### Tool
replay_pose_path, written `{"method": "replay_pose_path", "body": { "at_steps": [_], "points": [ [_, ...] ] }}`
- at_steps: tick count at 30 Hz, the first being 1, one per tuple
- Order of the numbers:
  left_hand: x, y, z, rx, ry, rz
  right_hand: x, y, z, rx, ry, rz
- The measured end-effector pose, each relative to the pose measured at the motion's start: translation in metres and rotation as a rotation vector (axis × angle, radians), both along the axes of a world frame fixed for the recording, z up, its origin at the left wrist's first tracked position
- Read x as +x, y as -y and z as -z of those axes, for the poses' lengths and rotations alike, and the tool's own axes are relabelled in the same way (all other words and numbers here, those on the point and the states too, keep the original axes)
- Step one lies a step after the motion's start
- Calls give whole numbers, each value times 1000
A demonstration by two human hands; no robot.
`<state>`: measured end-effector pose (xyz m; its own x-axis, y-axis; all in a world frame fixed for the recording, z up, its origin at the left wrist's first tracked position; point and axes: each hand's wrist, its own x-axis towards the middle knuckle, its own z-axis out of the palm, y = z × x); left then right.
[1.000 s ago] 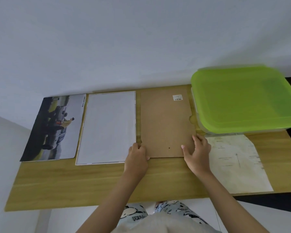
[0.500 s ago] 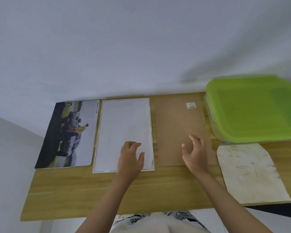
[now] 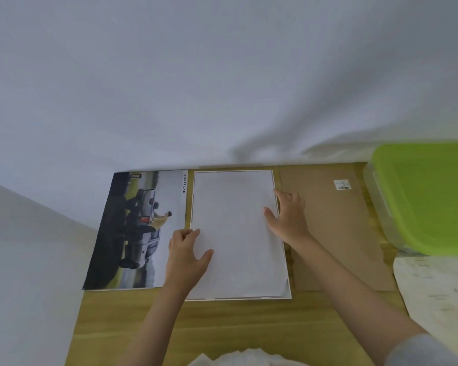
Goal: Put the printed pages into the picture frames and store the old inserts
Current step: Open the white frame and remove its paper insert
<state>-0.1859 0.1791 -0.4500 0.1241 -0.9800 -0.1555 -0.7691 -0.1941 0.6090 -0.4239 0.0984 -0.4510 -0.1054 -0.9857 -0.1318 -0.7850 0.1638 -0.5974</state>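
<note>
A white picture frame [image 3: 236,297] lies face down on the wooden table [image 3: 222,328], with a plain white sheet [image 3: 236,233] filling it. My left hand [image 3: 187,256] rests at the sheet's left edge, fingers loosely bent. My right hand [image 3: 288,216] touches the sheet's right edge with straight fingers. To the left lies a printed page [image 3: 135,231] showing a car and the words SMART CAR. A brown backing board [image 3: 336,233] lies flat to the right of the frame.
A clear storage box with a green lid [image 3: 426,196] stands at the right rear. In front of it lies a pale, faintly printed sheet [image 3: 439,294]. A white wall rises directly behind the table, and a white surface borders its left side.
Both hands left the brown backing board and moved left onto the white sheet in the frame. The camera view swung left and closer.
</note>
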Motion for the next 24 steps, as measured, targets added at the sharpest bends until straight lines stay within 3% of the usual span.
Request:
{"method": "replay_pose_path", "body": {
  "at_steps": [4, 12, 24],
  "points": [
    [7, 6, 3, 28, -22, 17, 10, 32, 3, 68, -131, -25],
    [11, 9, 6, 48, -37, 29, 21, 51, 1, 181, -205, 16],
    [9, 10, 8, 26, -45, 2, 29, 35, -1, 40, -53, -91]
  ]
}}
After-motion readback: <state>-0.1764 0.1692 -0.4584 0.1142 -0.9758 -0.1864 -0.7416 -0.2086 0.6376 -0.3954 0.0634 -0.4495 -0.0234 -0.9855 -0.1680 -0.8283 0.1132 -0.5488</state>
